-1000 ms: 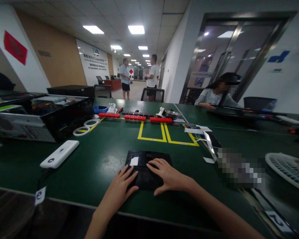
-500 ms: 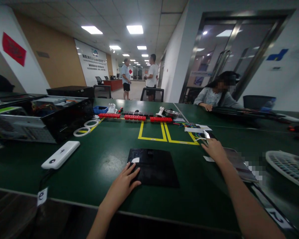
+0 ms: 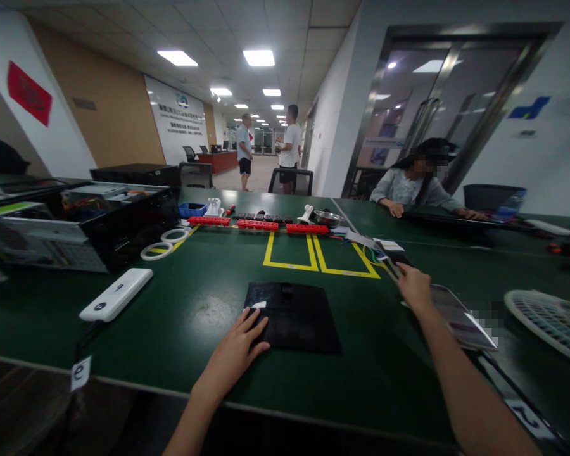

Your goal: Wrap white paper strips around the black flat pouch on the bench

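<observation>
Left hand (image 3: 235, 348) lies flat and open, fingertips pressing the near left corner of a black panel (image 3: 299, 310) that extends rightward from them. Right hand (image 3: 412, 286), well apart, touches a tablet (image 3: 458, 311); whether it grasps anything cannot be told

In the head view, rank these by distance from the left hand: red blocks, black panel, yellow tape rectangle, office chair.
1. black panel, under the left hand fingertips.
2. yellow tape rectangle, mid-table behind the panel.
3. red blocks, far side of the table.
4. office chair, beyond the table's far edge.
</observation>
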{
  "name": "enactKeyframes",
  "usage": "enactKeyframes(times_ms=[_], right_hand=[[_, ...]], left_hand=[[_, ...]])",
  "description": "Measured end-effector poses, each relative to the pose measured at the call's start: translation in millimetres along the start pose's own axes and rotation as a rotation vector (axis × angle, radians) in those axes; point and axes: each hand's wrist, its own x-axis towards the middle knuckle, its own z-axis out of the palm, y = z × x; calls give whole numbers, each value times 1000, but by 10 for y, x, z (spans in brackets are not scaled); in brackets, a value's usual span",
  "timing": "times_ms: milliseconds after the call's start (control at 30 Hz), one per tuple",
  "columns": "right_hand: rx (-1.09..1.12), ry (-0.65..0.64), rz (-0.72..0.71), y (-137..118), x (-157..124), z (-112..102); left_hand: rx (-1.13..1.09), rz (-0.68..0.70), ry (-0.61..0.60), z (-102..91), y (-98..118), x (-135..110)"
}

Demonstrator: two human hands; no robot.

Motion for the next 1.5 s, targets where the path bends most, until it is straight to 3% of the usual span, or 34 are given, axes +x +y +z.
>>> enactKeyframes(times_ms=[100,200,333,467,533,633,733,833,967,1200,1500], right_hand=[[170,25,-38,-239,-5,-149],[416,-26,-131,-657,-125,-236],[544,-288,-394,-1280,-456,-197],[411,-574,-740,-1722,-823,-95],[332,-649,-845,-1845,-963,-63],[246,-695,-923,-1938,-1093,-42],[189,-699,-963,-1965,-1143,-27],[151,-666,-978,-1964,-1151,-7],[145,-618,-989,-1967,-1163,29],[99,-572,-1014,-2005,-1207,87],[156,-676,-952,-1987,-1197,110]], left_hand=[[-28,-1,22,9,1,-15],[-94,-12,47,8,-7,-16],[-220,-151,220,-26,-93,-13],[-272,-377,510,-108,-207,-54],[-274,-416,582,-153,-208,-76],[-241,-253,495,-183,-108,-77],[-122,8,241,-123,55,-37],[38,128,76,8,185,11],[183,83,26,130,249,63],[209,26,-35,144,191,129],[226,72,-17,187,125,184]])
